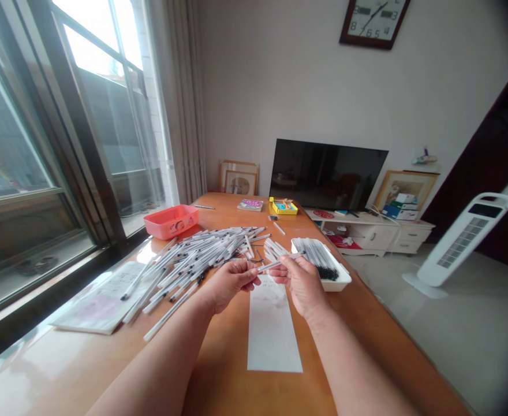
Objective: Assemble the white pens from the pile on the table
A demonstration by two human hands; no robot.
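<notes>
A slim clear pen [270, 266] with a dark end is held level between my two hands, above the middle of the table. My left hand [230, 283] pinches its left end, and the fingers hide that tip. Farther along the barrel, the fingers of my right hand [303, 284] are closed round it. To the left spreads a loose pile of similar pens [210, 248], many with black ends. Close beyond my right hand, a white tray [343, 282] holds a row of pens with black ends. Below the hands lies a long white paper strip [273, 335].
A red plastic basket [163, 225] stands behind the pile. A printed sheet [100, 306] lies partly under it. Farther back are a colourful booklet [250, 205] and a yellow box [285, 208]. The wooden table's right edge runs beside the tray; a white tower fan [457, 245] stands beyond.
</notes>
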